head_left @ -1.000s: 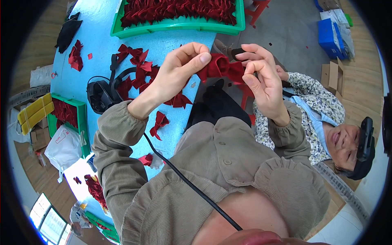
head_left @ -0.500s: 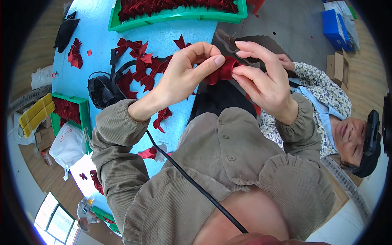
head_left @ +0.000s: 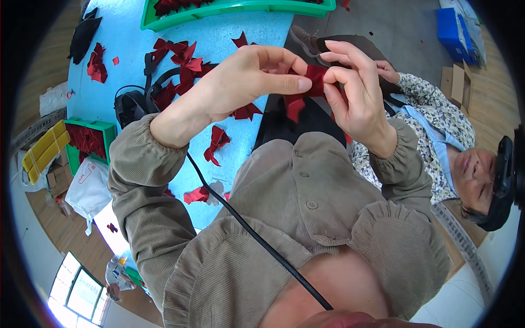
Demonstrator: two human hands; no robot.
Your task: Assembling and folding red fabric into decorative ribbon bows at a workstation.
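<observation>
A dark red velvet ribbon bow [head_left: 315, 80] is stretched between my two hands, above my lap and beside the table edge. My left hand [head_left: 257, 76] pinches its left side between thumb and fingers. With thumb and index finger my right hand [head_left: 354, 90] grips the right side, its other fingers raised. One ribbon tail hangs below the left fingertips. Several finished-looking red bows [head_left: 186, 60] lie on the blue table [head_left: 126, 33] beyond my left forearm, and another bow [head_left: 217, 145] rests nearer my body.
A green tray [head_left: 235, 12] of bows stands at the table's far end, another green crate [head_left: 112, 131] at left. A black strapped device [head_left: 131, 106] lies on the table. A black cable [head_left: 246, 232] crosses my chest. A co-worker [head_left: 437, 126] sits close on my right.
The ribbon bow has been turned and drawn flatter between my hands, with a tail now hanging down. My left hand has shifted slightly right, and my right fingers have curled in more.
</observation>
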